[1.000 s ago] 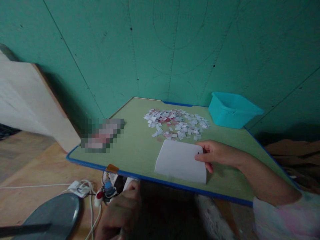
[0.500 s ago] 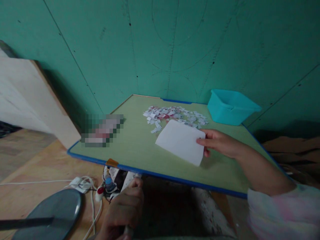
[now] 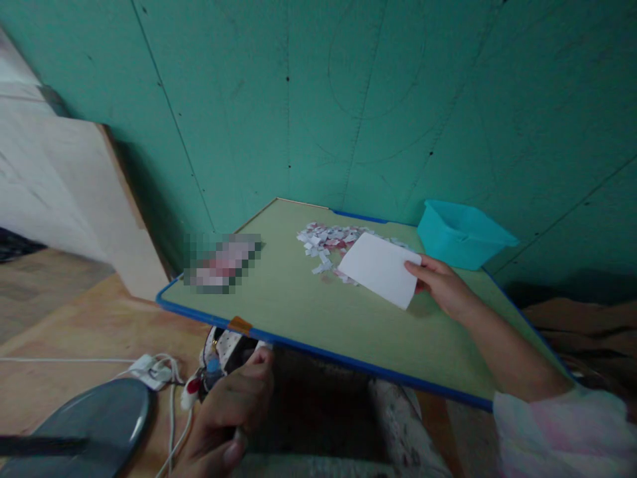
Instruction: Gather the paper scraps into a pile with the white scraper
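Note:
My right hand [image 3: 440, 285] pinches a white sheet of stiff paper or card [image 3: 381, 269] by its right edge, thumb on top. The sheet is tilted over the green tabletop [image 3: 293, 318] and covers the right part of a pile of small white and pinkish paper scraps [image 3: 323, 240]. A few scraps show along its lower left edge; whether it touches them I cannot tell. Below the table's front edge, my left hand [image 3: 236, 405] is closed with fingers curled, apart from the table. What sits inside it, if anything, is hidden.
A turquoise plastic bin [image 3: 462, 239] stands at the table's back right. A pixelated flat item [image 3: 223, 265] lies on the left. Behind is a green wall [image 3: 239, 99]. White cables with a power strip [image 3: 152, 372] and a grey round stool seat [image 3: 94, 425] are at lower left.
The view has shifted slightly. My right hand has carried the sheet away from me, farther over the scraps, and some scraps now show at its near left edge. My left hand stays closed.

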Motion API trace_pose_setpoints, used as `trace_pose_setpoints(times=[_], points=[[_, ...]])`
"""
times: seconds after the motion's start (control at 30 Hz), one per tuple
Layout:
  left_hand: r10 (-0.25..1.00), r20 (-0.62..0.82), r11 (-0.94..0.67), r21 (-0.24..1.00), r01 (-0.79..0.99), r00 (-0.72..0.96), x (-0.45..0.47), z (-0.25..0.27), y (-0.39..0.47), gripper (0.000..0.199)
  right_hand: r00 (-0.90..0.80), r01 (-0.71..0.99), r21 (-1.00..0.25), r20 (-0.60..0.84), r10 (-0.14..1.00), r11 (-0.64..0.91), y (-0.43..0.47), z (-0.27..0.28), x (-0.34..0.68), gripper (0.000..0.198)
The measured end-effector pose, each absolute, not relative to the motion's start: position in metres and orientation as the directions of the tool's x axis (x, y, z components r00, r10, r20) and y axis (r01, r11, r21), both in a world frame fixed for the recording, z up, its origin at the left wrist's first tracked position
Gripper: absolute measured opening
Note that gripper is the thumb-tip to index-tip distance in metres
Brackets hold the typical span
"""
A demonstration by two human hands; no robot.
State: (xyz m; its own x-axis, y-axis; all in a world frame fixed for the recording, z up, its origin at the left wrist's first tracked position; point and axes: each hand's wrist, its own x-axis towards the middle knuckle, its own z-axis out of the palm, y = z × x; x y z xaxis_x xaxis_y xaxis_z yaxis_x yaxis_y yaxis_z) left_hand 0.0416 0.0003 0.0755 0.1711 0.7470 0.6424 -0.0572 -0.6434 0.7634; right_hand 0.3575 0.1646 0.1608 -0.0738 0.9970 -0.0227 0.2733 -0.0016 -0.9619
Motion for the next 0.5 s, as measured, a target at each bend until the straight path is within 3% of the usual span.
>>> trace_pose_setpoints(times=[0.13,0.3,0.5], points=[[0.776,0.614,-0.610,0.789,-0.078,0.142,0.035,0.075,0.001,0.015,-0.085,0.374,-0.920,0.096,0.992,0.121,0.171,0.174,0.339,0.030],[0.804,0.556,-0.568,0.823,0.000,0.212,0.034,0.071,0.000,0.031,-0.086,0.526,-0.801,0.286,0.954,0.287,0.180,0.174,0.320,0.034],[0.807,0.529,-0.548,0.837,-0.002,0.263,0.039,0.067,0.000,0.030,-0.020,0.544,-0.799,0.295,0.955,0.258,0.186,0.147,0.325,0.035]])
